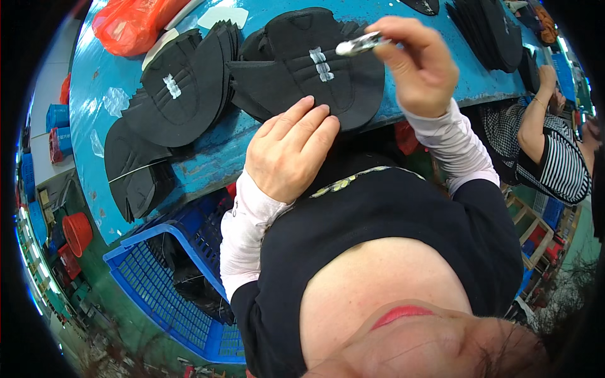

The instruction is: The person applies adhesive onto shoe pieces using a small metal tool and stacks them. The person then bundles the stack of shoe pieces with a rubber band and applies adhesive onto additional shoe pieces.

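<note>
At the front edge of the blue desk point(94, 69) I see a white-dabbed stack of black pieces point(293, 79), the left hand point(291, 150) resting on it with fingers extended and released, while, above the desk, the right hand point(425, 69) pinches a small white-tipped tool point(360, 44) in its fingers.

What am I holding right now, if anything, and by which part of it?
Your right grip holds a small tool by the end away from its white tip. Your left grip lies on a black piece, no grasp visible.
</note>
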`<state>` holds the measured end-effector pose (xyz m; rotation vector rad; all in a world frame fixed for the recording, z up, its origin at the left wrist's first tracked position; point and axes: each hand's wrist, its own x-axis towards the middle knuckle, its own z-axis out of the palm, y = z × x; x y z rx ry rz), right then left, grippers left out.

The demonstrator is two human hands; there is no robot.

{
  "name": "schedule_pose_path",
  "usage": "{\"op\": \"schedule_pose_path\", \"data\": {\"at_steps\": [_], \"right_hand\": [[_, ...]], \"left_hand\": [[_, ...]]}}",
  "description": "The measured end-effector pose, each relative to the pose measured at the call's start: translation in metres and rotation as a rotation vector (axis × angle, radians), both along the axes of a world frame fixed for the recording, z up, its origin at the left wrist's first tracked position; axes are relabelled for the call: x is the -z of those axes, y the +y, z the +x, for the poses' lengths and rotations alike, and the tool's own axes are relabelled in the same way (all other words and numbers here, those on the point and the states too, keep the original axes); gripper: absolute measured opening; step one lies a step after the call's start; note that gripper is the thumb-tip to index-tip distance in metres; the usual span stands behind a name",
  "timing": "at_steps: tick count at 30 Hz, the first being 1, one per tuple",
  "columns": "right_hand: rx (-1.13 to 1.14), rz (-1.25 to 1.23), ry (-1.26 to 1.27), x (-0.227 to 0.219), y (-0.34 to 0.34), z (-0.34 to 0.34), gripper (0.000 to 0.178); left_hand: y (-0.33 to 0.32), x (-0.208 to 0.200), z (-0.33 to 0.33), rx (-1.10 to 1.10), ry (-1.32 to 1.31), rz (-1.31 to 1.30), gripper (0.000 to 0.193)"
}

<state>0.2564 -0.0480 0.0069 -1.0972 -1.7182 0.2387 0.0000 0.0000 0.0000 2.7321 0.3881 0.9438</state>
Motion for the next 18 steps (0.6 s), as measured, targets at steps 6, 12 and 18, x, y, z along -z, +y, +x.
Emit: {"op": "schedule_pose_path", "data": {"at_steps": [6,12,18], "right_hand": [[0.072,0.174,0.747,-0.015,0.016,0.021,0.024],[0.110,0.092,0.646,-0.005,0.014,0.040,0.021],[0.716,0.228,0.193,-0.005,0.081,0.178,0.013]], "left_hand": [[0.024,-0.027,-0.017,-0.248,-0.235,0.174,0.022],[0.047,0.009,-0.084,-0.704,-0.242,0.242,0.029],[0.017,-0.010,-0.059,-0.535,-0.091,0.157,0.039]]}}
